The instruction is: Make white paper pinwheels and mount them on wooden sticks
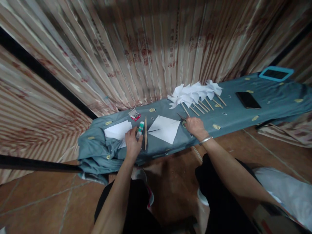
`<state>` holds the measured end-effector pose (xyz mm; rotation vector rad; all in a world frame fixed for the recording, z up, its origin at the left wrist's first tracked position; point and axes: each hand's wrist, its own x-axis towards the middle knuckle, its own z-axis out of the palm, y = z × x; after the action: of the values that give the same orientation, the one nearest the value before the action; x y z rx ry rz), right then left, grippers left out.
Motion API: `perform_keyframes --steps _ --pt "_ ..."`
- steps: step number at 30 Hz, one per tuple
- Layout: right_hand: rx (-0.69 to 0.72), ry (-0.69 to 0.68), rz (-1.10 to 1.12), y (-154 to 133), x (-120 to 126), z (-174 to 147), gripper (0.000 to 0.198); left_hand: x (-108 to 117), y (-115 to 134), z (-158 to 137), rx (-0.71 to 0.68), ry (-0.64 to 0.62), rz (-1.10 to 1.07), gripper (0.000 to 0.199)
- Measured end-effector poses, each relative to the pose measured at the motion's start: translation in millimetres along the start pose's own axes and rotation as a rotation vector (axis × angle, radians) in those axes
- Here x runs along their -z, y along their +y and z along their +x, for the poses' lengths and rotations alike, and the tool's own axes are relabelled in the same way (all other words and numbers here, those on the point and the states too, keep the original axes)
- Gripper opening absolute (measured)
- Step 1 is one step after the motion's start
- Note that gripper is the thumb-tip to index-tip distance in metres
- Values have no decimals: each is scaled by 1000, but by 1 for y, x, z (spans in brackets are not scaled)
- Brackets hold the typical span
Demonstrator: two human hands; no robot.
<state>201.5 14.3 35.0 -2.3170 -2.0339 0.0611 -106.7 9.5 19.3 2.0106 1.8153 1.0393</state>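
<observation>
My left hand [133, 143] is at a white and green glue stick [140, 129], its thumb and fingers closed about the lower part. My right hand [195, 126] grips a pair of scissors [181, 117], with the blades pointing up and left and the handles mostly hidden by the fingers. Between my hands lies a white paper square [164, 129], turned like a diamond, with cuts running in from its corners. Two thin wooden sticks [146, 133] lie side by side just right of the glue stick.
More white paper [117, 130] lies left of my left hand. Behind it sits a small red and white box of pins [135, 115]. Several paper pinwheels [195, 94] on sticks lie at the back. A phone [248, 100] and a blue-framed tablet [276, 73] lie right on the cloth-covered bench [234, 120].
</observation>
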Motion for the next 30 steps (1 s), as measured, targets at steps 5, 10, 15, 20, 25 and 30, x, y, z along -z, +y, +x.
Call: perform_keyframes --steps 5,10,15,20,25,30 --pt "-20 33 17 0 -6 -2 32 -10 -12 16 8 -91 147 40" --pt "-21 89 56 -11 5 -3 35 -11 -20 26 44 -69 57 27" --pt "62 171 302 -43 24 -9 33 -2 -10 31 124 -24 -146 34" --pt "24 -132 1324 -79 14 -34 48 -3 24 2 245 -197 -832 30" --pt "-64 -372 1755 -90 -1 -56 50 -4 49 -22 105 -391 -807 31" --pt "-119 -402 1862 -83 -5 -56 36 -12 58 -23 163 -372 -836 34"
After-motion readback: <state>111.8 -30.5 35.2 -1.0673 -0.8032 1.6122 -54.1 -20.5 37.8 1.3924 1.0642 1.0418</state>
